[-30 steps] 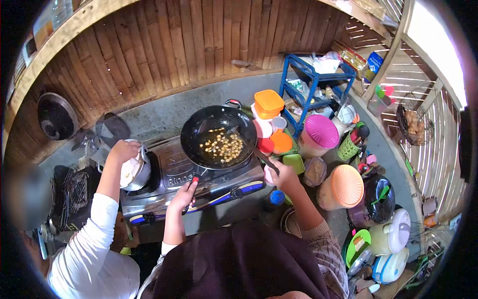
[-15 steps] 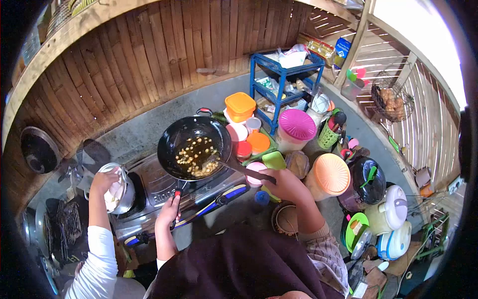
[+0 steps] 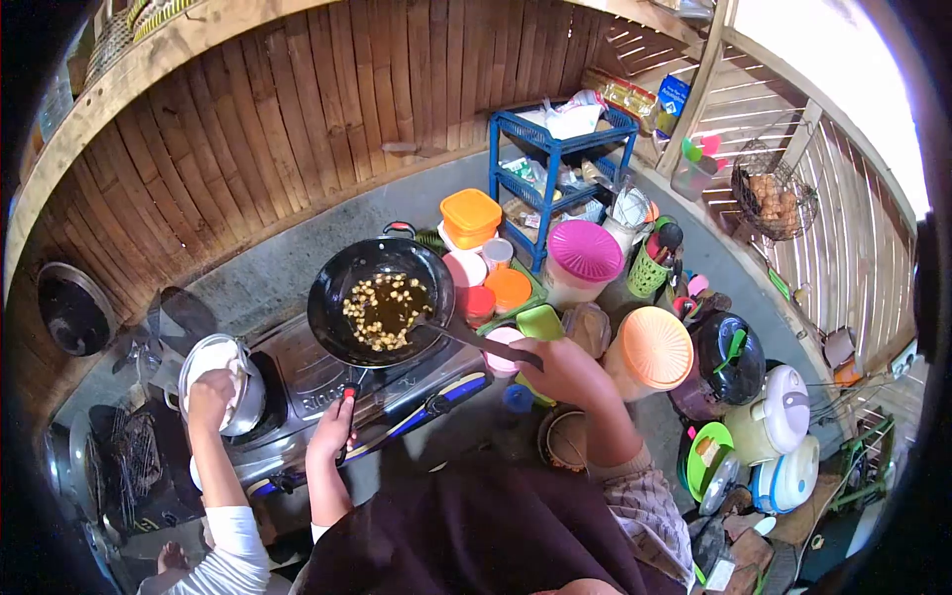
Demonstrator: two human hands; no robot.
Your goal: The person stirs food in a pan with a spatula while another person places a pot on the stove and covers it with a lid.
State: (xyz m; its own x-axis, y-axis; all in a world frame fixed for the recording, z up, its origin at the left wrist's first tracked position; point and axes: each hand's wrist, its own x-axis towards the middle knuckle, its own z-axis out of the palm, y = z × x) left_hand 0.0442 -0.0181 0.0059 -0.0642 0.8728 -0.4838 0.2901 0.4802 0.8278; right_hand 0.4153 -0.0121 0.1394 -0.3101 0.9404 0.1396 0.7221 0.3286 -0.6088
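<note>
My left hand [image 3: 332, 431] is closed around the red-and-black handle [image 3: 349, 402] of a black wok [image 3: 332, 332] on the stove. In my right hand [image 3: 560, 372] is a spatula [image 3: 476, 337], its blade down in the wok's dark oil. Small pale, browning chopped pieces [image 3: 382, 297] lie in the oil, mostly left of the blade. Left of the wok, another person's hand [image 3: 210, 392] reaches into a silver pot [image 3: 253, 397] holding white pieces.
The wok sits on a two-burner gas stove [image 3: 307, 382]. Behind my right hand stand plastic tubs, including an orange box [image 3: 470, 213] and a pink-lidded container [image 3: 585, 248]. An orange-lidded container [image 3: 654, 347] is right of that hand. A blue rack [image 3: 550, 188] stands against the wall.
The spatula blade has shifted slightly in the oil, and the chopped pieces have spread to the left. The other person's hand has gone lower into the pot. My left hand keeps its hold.
</note>
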